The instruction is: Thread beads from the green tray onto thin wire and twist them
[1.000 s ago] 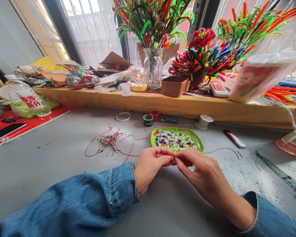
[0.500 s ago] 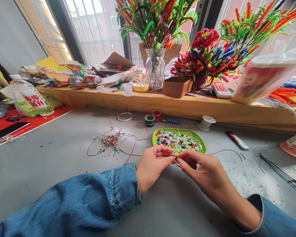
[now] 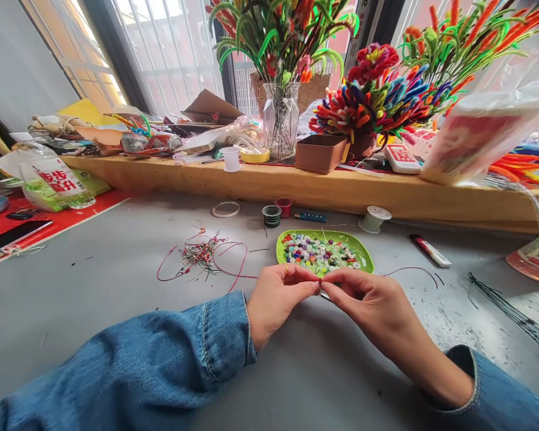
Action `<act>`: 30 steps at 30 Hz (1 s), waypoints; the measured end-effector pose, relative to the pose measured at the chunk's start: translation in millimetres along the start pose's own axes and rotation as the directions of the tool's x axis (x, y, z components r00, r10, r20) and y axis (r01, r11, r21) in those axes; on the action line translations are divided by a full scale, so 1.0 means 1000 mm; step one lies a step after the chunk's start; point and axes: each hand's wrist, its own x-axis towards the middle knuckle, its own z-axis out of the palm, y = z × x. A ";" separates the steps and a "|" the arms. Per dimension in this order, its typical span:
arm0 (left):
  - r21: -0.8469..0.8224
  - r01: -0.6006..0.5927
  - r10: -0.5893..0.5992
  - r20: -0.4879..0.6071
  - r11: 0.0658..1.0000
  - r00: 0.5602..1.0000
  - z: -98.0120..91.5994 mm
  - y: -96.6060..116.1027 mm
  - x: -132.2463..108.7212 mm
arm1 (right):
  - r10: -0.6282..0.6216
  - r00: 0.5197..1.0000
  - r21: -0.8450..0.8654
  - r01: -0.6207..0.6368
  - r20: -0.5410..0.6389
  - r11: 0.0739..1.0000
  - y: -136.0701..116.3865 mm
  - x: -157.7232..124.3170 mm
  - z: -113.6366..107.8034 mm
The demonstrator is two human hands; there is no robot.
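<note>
In front of the bead tray, my left hand and my right hand meet fingertip to fingertip. Each thumb and forefinger pinches a thin dark red cord, with a small shiny bead-like bit just under the left fingertips. Fingers hide most of this piece. A red cord end trails on the table beyond my right hand, and another red cord runs to the left hand's side. Just behind the fingers lies the green tray, holding many loose coloured beads.
Left of the tray lies a heap of cord scraps. Behind it stand a dark green spool, a red spool and a white spool. A marker-like tube and black cords lie right. A cluttered ledge borders the back.
My fingertips have closed in on each other around the small piece, and the shiny bit shows less. The whole view has shifted slightly.
</note>
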 end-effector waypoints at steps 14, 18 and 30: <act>0.018 -0.033 0.034 -0.034 0.999 0.999 -0.002 -0.002 0.002 | -0.074 0.997 0.019 0.075 -0.034 0.997 0.002 0.002 -0.008; 0.060 -0.043 0.047 -0.062 0.997 0.997 -0.003 -0.002 0.002 | 0.058 0.986 0.071 -0.047 -0.157 0.996 -0.001 0.004 -0.017; 0.059 -0.046 0.048 -0.029 0.997 0.998 0.000 -0.002 0.000 | 0.190 0.951 0.350 -0.269 0.244 0.897 -0.010 0.004 -0.011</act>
